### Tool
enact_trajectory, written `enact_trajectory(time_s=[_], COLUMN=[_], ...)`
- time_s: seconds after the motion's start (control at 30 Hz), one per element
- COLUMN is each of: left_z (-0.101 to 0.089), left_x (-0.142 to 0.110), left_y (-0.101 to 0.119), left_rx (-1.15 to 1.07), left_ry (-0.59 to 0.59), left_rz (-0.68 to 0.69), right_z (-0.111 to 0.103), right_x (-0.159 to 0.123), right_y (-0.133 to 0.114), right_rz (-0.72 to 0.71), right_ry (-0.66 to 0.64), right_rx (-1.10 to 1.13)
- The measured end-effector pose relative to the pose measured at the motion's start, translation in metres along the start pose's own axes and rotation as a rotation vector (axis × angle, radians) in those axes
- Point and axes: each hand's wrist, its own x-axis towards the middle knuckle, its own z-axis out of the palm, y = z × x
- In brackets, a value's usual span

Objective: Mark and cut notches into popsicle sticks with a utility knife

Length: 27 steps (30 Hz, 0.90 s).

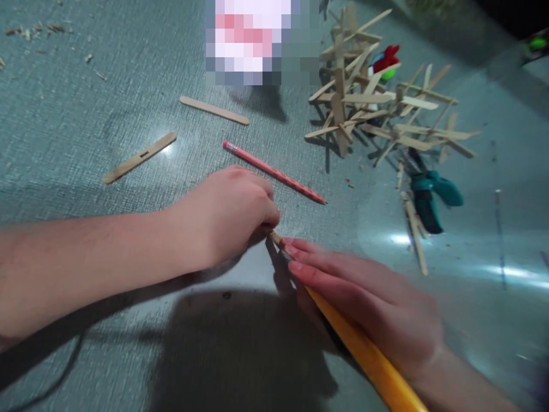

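Note:
My left hand point(234, 212) is closed, with its fingers curled on a short piece of wooden craft stick point(275, 236), most of which is hidden under them. In my right hand point(364, 292) is a long yellow utility knife point(364, 343), its fingers stretched along the front. The knife's metal tip meets or lies right beside the stick, just right of my left fingertips. Beyond my left hand lies a red pencil point(277, 171) with a pink eraser. Farther left rest a craft stick with a small slot point(140, 157) and a plain craft stick point(214, 110).
A tangled structure of craft sticks point(343, 97) stands at the back right, with a red object point(388, 57) behind it. Teal-handled pliers or cutters point(429, 194) lie in front, near loose stick pieces point(415, 234). Wood shavings point(34, 30) are scattered at the far left.

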Motion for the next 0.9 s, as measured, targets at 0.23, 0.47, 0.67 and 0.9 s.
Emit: enact_trajectory(time_s=[0.23,0.47,0.67,0.9], left_z=[-0.002,0.0,0.002,0.004], left_x=[-0.001,-0.004,-0.006,-0.009], left_y=[0.003,0.004,0.002,0.005], left_rx=[0.076,0.088,0.054,0.056], left_ry=[-0.021,0.003,0.046,0.074], left_rz=[-0.002,0.022,0.058,0.099], right_z=[0.006,0.016,0.021,0.034], right_x=[0.008,0.007,0.01,0.0], right_y=[-0.014,-0.021,-0.028,-0.03], right_rz=[0.069,-0.018,-0.044,-0.037], right_ry=[0.024,0.068,0.147,0.266], right_rx=[0.036,-0.084,-0.196,-0.289])
